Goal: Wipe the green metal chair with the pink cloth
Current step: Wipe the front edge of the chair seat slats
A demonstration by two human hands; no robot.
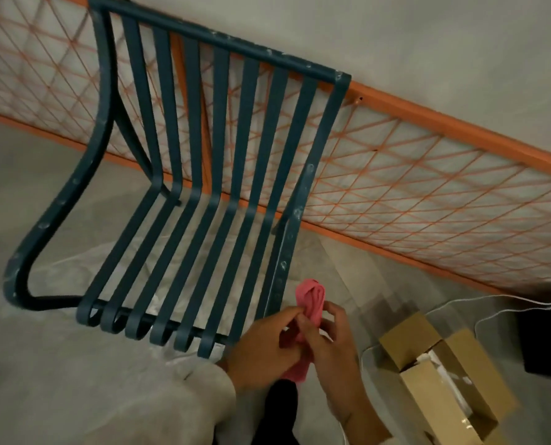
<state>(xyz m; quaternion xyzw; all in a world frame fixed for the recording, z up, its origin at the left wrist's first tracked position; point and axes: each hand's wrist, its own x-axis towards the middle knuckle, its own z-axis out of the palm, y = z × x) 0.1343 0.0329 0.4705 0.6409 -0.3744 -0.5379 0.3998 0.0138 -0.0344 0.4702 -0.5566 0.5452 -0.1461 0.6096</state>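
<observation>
Both hands grip the bunched pink cloth (309, 311) between them, just off the front right corner of the green chair (203, 175). The left hand (261, 345) pinches its lower part; the right hand (328, 338) curls its fingers around the upper part. An open cardboard box (441, 377) sits on the floor (43, 364) to the right, by an orange mesh railing (428, 187).

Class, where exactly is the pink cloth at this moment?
In the head view, lower centre-right: the pink cloth is bunched between the left hand and right hand, just off the green metal chair's front right corner.
</observation>
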